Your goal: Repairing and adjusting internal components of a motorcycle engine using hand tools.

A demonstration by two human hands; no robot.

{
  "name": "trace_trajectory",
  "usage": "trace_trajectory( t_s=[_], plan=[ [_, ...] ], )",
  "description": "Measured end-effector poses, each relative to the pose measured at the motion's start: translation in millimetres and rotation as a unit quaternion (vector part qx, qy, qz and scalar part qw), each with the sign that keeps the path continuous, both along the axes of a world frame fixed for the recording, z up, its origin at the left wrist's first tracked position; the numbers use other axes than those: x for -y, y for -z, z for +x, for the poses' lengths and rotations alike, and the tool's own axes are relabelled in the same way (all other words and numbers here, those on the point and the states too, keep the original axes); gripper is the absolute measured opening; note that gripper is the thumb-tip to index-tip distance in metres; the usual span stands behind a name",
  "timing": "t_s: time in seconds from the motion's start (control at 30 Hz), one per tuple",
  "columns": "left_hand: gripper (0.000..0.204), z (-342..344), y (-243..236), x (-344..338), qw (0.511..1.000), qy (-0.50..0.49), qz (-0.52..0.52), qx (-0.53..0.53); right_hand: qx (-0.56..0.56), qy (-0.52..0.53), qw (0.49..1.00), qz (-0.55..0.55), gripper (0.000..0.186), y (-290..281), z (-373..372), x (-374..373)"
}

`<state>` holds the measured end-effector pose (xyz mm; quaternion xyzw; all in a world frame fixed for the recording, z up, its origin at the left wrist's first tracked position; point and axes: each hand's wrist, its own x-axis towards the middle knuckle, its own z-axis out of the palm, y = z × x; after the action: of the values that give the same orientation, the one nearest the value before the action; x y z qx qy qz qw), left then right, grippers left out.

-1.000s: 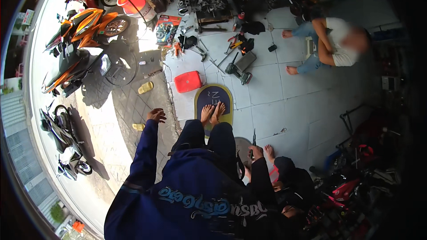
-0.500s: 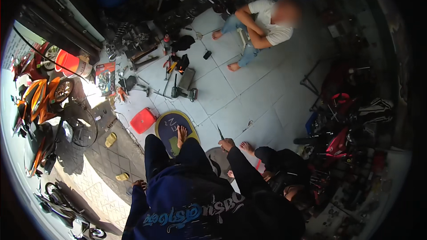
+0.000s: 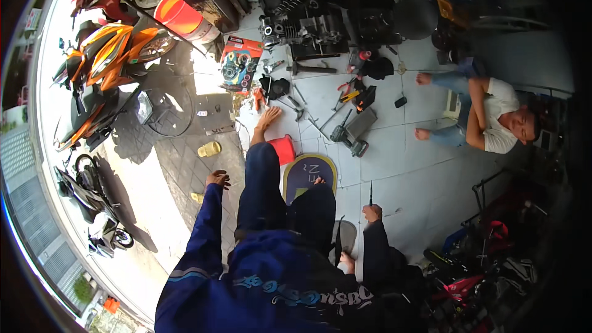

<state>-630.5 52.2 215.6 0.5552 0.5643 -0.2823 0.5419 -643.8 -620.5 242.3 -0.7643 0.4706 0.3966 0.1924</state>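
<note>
The right hand (image 3: 372, 213) grips a slim, dark, pointed hand tool (image 3: 371, 194), its narrow tip jutting ahead of the closed fingers. The left hand's (image 3: 217, 178) fingers are loosely parted. Beyond the right fingers, a cordless drill (image 3: 343, 134) lies on pale floor tiles (image 3: 413, 166); left of the left fingers stands a parked motorbike (image 3: 98, 214).

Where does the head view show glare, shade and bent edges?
Head view: sunlit pavement beside the dark motorcycle glares nearly white; head view: the right hand is in shade, and red machine parts at lower right sink into gloom; head view: the grey fence at far left bows along the rim.
</note>
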Motion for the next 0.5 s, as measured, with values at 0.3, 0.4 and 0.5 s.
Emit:
trace_trajectory(
  t_s=[0.3, 0.4, 0.5],
  plan=[
    [0.031, 295.5, 292.4, 63.9, 0.858, 0.448, 0.122, 0.219, 0.182, -0.172, 0.960, 0.122, 0.046, 150.3, 211.9, -205.7],
    [0.049, 341.1, 383.5, 101.3, 0.786, 0.525, 0.178, 0.274, 0.208, -0.227, 0.930, 0.201, 0.046, 244.9, 269.4, -254.0],
    [0.061, 373.2, 453.1, 121.8, 0.716, 0.611, 0.224, 0.251, 0.141, -0.289, 0.929, 0.182, 0.054, 344.5, 304.5, -280.0]
  ],
)
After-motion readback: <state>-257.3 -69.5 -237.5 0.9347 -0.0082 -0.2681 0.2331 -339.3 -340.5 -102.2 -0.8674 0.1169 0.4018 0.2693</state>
